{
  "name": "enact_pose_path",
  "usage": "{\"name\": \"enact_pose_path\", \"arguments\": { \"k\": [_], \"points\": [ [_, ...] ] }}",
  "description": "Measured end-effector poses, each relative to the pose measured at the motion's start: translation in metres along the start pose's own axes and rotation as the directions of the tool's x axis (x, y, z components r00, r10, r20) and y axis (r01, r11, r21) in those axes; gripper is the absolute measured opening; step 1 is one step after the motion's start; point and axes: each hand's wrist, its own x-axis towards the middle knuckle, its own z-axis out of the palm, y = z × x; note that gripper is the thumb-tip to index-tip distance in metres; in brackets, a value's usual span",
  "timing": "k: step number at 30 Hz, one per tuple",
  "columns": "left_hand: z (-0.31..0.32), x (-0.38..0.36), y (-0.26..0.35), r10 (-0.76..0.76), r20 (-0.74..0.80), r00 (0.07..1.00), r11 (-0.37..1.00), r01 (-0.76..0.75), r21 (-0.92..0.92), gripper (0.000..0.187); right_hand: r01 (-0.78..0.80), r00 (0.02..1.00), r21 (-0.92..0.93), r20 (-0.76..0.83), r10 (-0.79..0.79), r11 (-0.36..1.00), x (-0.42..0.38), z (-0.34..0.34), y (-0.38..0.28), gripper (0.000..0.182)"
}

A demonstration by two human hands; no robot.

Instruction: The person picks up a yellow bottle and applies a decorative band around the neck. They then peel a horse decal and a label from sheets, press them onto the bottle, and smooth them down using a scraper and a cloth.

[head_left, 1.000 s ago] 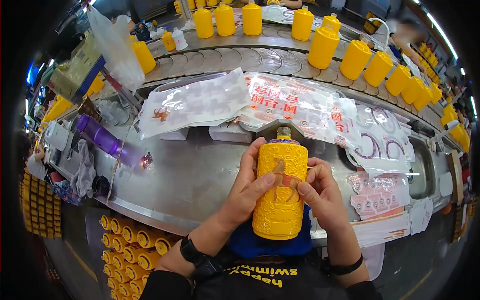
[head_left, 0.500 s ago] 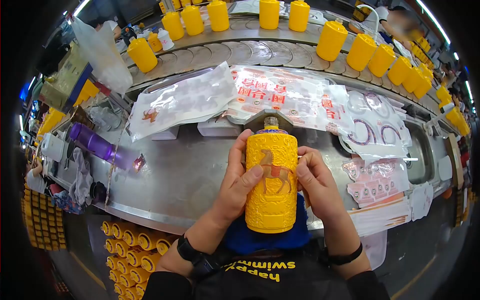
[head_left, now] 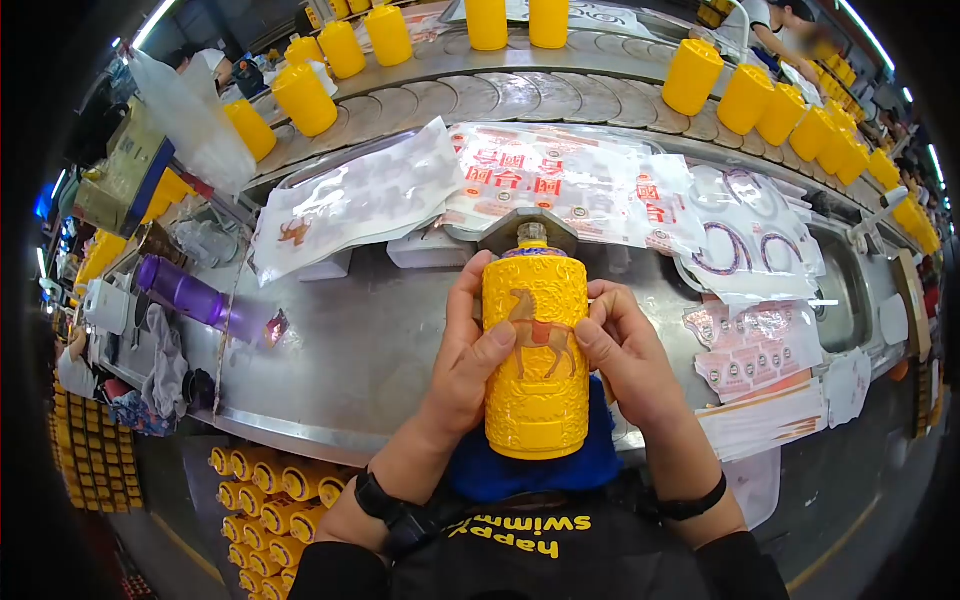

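A yellow embossed bottle (head_left: 537, 410) with a brown horse picture and a red saddle stands upright between my hands, its neck away from me. My left hand (head_left: 468, 350) is wrapped round its left side, the thumb lying near the horse's head. On the right side my right hand (head_left: 625, 345) grips the bottle, with its thumb on the front by the horse's rump. Behind the bottle's neck is a dark angular holder (head_left: 492, 238). A blue cloth (head_left: 600, 450) lies beneath the bottle, close to my body.
Printed decal sheets (head_left: 350, 205) cover the far part of the metal table (head_left: 330, 370). Yellow bottles ride the conveyor (head_left: 450, 98) beyond. A purple bottle (head_left: 185, 290) lies left; a sink (head_left: 848, 300) is right. More yellow bottles (head_left: 280, 515) sit below left. Co-workers (head_left: 765, 30) are behind.
The bottle has shifted slightly left and turned a little, and my right thumb now rests on its front. On the conveyor, the yellow bottles have moved along.
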Motion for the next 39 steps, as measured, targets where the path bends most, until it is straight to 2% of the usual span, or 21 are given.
{"name": "enact_pose_path", "arguments": {
  "k": [4,7,10,13,16,19,23,26,29,30,31,33,34,37,38,39],
  "points": [
    [0.001,0.000,0.001,0.002,-0.004,1.000,1.000,-0.002,0.003,0.071,0.063,0.997,0.027,0.031,-0.064,0.998,0.001,0.000,0.003,0.021],
    [0.001,0.000,0.001,0.001,-0.017,1.000,1.000,-0.001,0.001,0.071,-0.002,1.000,0.045,0.017,0.001,0.999,-0.001,0.001,-0.003,0.022],
    [0.000,0.000,0.000,0.000,-0.010,1.000,1.000,0.000,0.012,0.071,0.069,0.997,0.057,0.041,-0.071,0.996,0.000,0.005,0.000,0.025],
    [-0.002,-0.001,0.000,-0.002,0.024,1.000,1.000,0.002,-0.025,0.069,0.081,0.997,0.027,0.014,-0.082,0.996,0.001,0.003,0.004,0.029],
    [-0.003,0.000,-0.002,0.002,-0.011,1.000,0.991,-0.004,-0.137,0.067,0.046,0.999,-0.008,0.019,-0.046,0.999,0.000,0.002,0.001,0.031],
    [-0.001,0.000,-0.004,0.011,-0.050,0.999,1.000,-0.011,0.009,0.067,0.037,0.999,-0.020,0.008,-0.037,0.999,0.000,0.004,-0.002,0.030],
    [-0.003,0.000,-0.003,-0.028,-0.054,0.998,0.998,0.025,-0.056,0.068,0.052,0.998,0.017,0.027,-0.052,0.999,0.000,0.005,-0.001,0.029],
    [-0.001,0.002,-0.003,0.032,-0.058,0.998,0.992,-0.025,0.125,0.071,0.037,0.999,0.063,0.030,-0.039,0.997,0.000,0.003,0.001,0.029],
    [-0.002,0.005,-0.006,0.052,-0.086,0.995,0.975,-0.032,0.220,0.074,0.070,0.997,-0.047,0.014,-0.069,0.996,-0.002,-0.005,-0.001,0.029],
    [-0.002,0.006,-0.005,0.044,-0.087,0.995,0.978,-0.025,0.206,0.074,0.205,0.978,-0.196,-0.007,-0.210,0.959,-0.003,-0.010,-0.005,0.037],
    [-0.002,0.006,-0.004,0.034,-0.088,0.996,0.982,-0.017,0.190,0.074,0.298,0.933,-0.406,-0.067,-0.353,0.864,-0.007,-0.011,-0.016,0.040],
    [0.001,0.005,-0.005,0.018,-0.101,0.995,0.987,-0.001,0.161,0.073,0.301,0.921,-0.397,-0.115,-0.372,0.867,-0.009,-0.002,-0.047,0.039],
    [0.002,0.005,-0.005,0.017,-0.109,0.994,0.989,0.000,0.150,0.073,0.350,0.906,-0.356,-0.109,-0.410,0.867,-0.008,0.009,-0.057,0.034],
    [0.005,0.006,-0.005,-0.007,-0.119,0.993,0.989,0.025,0.148,0.073,0.173,0.978,-0.540,-0.007,-0.210,0.823,-0.008,0.023,-0.063,0.023],
    [0.002,0.006,-0.006,-0.007,-0.120,0.993,0.984,0.028,0.175,0.074,0.328,0.925,-0.490,-0.009,-0.381,0.808,-0.002,0.021,-0.037,0.021],
    [0.001,0.007,-0.006,-0.007,-0.123,0.992,0.979,0.032,0.203,0.075,0.247,0.947,-0.444,-0.078,-0.311,0.861,-0.005,0.015,-0.026,0.021]
  ]
}}
